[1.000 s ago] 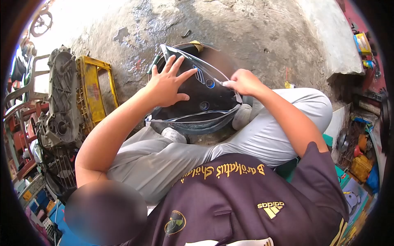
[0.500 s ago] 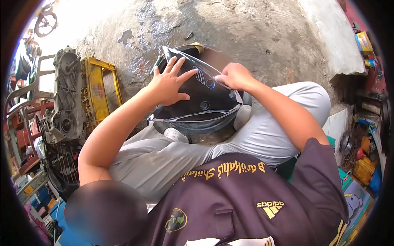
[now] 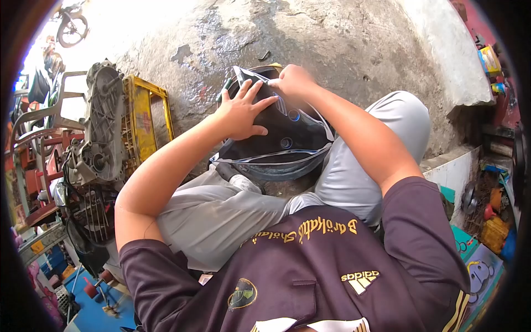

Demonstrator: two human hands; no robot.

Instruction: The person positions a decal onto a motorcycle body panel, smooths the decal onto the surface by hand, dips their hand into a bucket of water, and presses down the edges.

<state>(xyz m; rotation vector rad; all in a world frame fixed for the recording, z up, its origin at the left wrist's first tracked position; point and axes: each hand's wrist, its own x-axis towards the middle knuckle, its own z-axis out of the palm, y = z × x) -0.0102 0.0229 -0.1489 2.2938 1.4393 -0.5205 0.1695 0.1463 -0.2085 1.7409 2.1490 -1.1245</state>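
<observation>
A black piece [image 3: 260, 146] with thin white edging and two blue-ringed round marks lies across a dark round tub [image 3: 293, 172] between my legs. I cannot tell what kind of part it is. My left hand [image 3: 243, 113] rests on it with the fingers spread, palm down. Near its far edge, my right hand [image 3: 294, 83] is closed, thumb and finger pinched at the white edge strip [image 3: 248, 74]. Its fingertips are partly hidden, and the strip runs from there towards the pointed far-left corner.
To the left stand a grey metal engine casing [image 3: 102, 122] and a yellow crate [image 3: 145, 119]. A small dark scrap [image 3: 265, 55] lies on the worn concrete floor [image 3: 332, 33]. A low white wall [image 3: 442, 50] runs along the right, with assorted parts beyond.
My right hand has moved forward and left along the piece's edge, closer to my left hand. My left hand stays spread on the piece. The whole view has shifted slightly.
</observation>
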